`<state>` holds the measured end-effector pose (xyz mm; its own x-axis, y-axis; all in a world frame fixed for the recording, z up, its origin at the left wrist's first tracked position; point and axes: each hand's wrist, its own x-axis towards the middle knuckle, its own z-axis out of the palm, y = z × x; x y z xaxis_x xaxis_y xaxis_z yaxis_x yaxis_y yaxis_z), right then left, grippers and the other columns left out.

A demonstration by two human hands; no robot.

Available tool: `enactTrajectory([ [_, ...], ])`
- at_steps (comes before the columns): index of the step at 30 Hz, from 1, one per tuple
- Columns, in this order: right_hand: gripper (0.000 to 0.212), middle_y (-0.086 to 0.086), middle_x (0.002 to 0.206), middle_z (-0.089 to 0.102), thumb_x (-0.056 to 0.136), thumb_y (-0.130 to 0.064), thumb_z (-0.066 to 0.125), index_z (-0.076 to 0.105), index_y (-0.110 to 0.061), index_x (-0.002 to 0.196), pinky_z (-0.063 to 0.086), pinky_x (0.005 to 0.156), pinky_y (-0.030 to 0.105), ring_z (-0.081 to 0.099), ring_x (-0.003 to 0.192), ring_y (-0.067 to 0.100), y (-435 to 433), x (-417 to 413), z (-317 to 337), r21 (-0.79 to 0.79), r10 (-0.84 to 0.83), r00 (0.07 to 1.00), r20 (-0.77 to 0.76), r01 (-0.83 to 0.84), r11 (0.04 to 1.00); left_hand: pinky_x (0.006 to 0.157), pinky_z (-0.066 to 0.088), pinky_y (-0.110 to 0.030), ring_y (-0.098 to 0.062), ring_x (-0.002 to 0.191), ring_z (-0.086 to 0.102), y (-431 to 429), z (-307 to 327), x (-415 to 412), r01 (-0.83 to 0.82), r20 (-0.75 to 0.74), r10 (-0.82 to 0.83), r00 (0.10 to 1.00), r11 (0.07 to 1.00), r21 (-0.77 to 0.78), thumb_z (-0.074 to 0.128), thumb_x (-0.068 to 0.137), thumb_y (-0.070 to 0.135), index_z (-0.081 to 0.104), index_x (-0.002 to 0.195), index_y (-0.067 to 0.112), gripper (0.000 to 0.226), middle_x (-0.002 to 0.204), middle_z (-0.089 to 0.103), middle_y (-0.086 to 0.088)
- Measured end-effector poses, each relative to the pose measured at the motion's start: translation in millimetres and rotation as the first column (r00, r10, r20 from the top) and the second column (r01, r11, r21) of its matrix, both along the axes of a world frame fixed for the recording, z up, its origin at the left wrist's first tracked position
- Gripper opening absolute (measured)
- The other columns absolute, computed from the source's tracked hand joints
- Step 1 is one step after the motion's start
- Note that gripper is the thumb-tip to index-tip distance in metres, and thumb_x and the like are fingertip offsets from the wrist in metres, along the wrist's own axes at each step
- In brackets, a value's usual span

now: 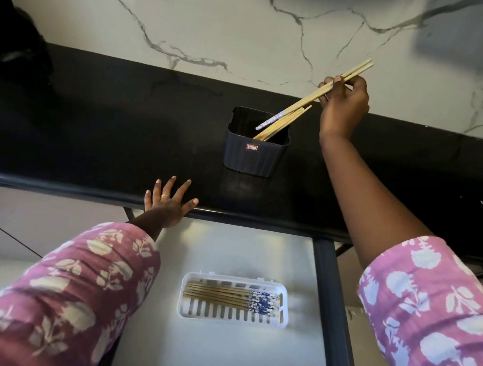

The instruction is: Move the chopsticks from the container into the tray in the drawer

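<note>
A dark ribbed container (254, 157) stands on the black countertop (88, 133). My right hand (345, 104) is above and to its right, shut on a pair of wooden chopsticks (308, 96) whose blue-patterned ends hang over the container's mouth. More chopsticks (274, 127) lean inside the container against its right rim. My left hand (168, 201) rests flat, fingers spread, on the counter's front edge. Below, in the open drawer (213, 355), a white slotted tray (185, 306) holds several chopsticks (229, 297) lying side by side, blue ends to the right.
A marble-patterned wall (253, 23) rises behind the counter. A dark object (12, 33) sits at the far left of the counter. The drawer's dark right rail (330, 315) runs along the tray's right side. Cabinet fronts lie at either side of the drawer.
</note>
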<state>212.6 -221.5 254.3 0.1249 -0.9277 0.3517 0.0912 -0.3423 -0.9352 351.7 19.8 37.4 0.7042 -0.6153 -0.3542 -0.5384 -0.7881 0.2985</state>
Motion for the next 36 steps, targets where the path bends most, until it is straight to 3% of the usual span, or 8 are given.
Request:
enactTrajectory([
  [10, 0.014, 0.015, 0.092, 0.069, 0.097, -0.004, 0.047, 0.053, -0.012, 0.087, 0.061, 0.074, 0.031, 0.073, 0.081, 0.017, 68, -40, -49, 0.216, 0.250, 0.961, 0.118, -0.271, 0.938, 0.116, -0.004, -0.046, -0.025, 0.146, -0.012, 1, 3, -5, -0.029, 0.014, 0.029, 0.999, 1.000, -0.008, 0.028, 0.090, 0.064, 0.004, 0.146, 0.046, 0.063, 0.159, -0.007, 0.007],
  [16, 0.014, 0.021, 0.091, 0.068, 0.096, -0.003, 0.049, 0.055, -0.010, 0.086, 0.060, 0.069, 0.025, 0.072, 0.074, 0.017, 104, -63, -104, 0.294, 0.509, 0.840, -0.188, -0.447, 0.845, 0.116, -0.004, -0.047, -0.026, 0.146, -0.011, 0, -1, -6, -0.028, 0.039, 0.029, 0.999, 0.999, -0.022, 0.027, 0.091, 0.063, 0.004, 0.146, 0.045, 0.063, 0.159, -0.005, 0.006],
  [19, 0.012, 0.026, 0.097, 0.071, 0.095, -0.005, 0.052, 0.059, 0.002, 0.101, 0.059, 0.079, 0.040, 0.071, 0.086, 0.031, 124, -68, -136, 0.212, 0.510, 0.652, -0.561, -0.482, 0.850, 0.116, -0.004, -0.047, -0.027, 0.146, -0.012, 1, -2, -5, -0.013, 0.040, 0.013, 0.999, 1.000, -0.014, 0.026, 0.091, 0.063, 0.003, 0.146, 0.044, 0.063, 0.159, -0.007, 0.005],
  [23, 0.022, 0.028, 0.083, 0.068, 0.097, -0.013, 0.046, 0.059, -0.002, 0.111, 0.050, 0.063, 0.035, 0.067, 0.073, 0.038, 158, -72, -178, 0.061, 0.328, 0.291, -0.899, -0.658, 0.750, 0.116, -0.004, -0.047, -0.027, 0.146, -0.012, -1, -4, -3, -0.006, 0.045, 0.006, 0.999, 1.000, -0.005, 0.025, 0.091, 0.064, 0.001, 0.146, 0.044, 0.063, 0.159, -0.007, 0.005],
  [26, 0.026, 0.026, 0.087, 0.068, 0.096, -0.009, 0.043, 0.053, -0.005, 0.119, 0.053, 0.065, 0.038, 0.069, 0.077, 0.037, 185, -78, -208, 0.059, 0.115, 0.014, -0.993, -0.793, 0.607, 0.116, -0.004, -0.048, -0.027, 0.145, -0.012, -1, -6, 0, -0.007, 0.044, 0.007, 0.999, 1.000, -0.005, 0.025, 0.090, 0.064, 0.001, 0.146, 0.045, 0.064, 0.159, -0.008, 0.005],
  [29, 0.021, 0.012, 0.073, 0.073, 0.079, -0.017, 0.064, 0.065, -0.011, 0.100, 0.055, 0.056, 0.028, 0.072, 0.063, 0.028, 205, -84, -229, 0.124, -0.063, -0.182, -0.981, -0.847, 0.518, 0.116, -0.004, -0.048, -0.028, 0.145, -0.012, -1, -10, 2, 0.000, 0.047, 0.000, 0.999, 1.000, -0.005, 0.025, 0.090, 0.065, 0.001, 0.146, 0.045, 0.064, 0.159, -0.008, 0.005],
  [33, 0.031, 0.012, 0.084, 0.074, 0.075, -0.005, 0.063, 0.062, -0.007, 0.106, 0.055, 0.062, 0.031, 0.073, 0.076, 0.030, 217, -88, -256, 0.201, -0.169, -0.311, -0.935, -0.858, 0.473, 0.115, -0.005, -0.048, -0.027, 0.145, -0.013, -2, -12, 4, -0.002, 0.042, 0.002, 0.999, 1.000, -0.009, 0.025, 0.089, 0.067, 0.002, 0.145, 0.047, 0.064, 0.159, -0.008, 0.006],
  [36, 0.019, 0.007, 0.067, 0.073, 0.069, -0.018, 0.072, 0.070, -0.007, 0.084, 0.053, 0.051, 0.026, 0.072, 0.061, 0.022, 221, -88, -266, 0.139, -0.242, -0.278, -0.930, -0.873, 0.468, 0.115, -0.005, -0.048, -0.027, 0.145, -0.013, -2, -12, 4, -0.008, 0.041, 0.008, 0.999, 1.000, -0.017, 0.026, 0.089, 0.067, 0.003, 0.145, 0.048, 0.064, 0.159, -0.007, 0.006],
])
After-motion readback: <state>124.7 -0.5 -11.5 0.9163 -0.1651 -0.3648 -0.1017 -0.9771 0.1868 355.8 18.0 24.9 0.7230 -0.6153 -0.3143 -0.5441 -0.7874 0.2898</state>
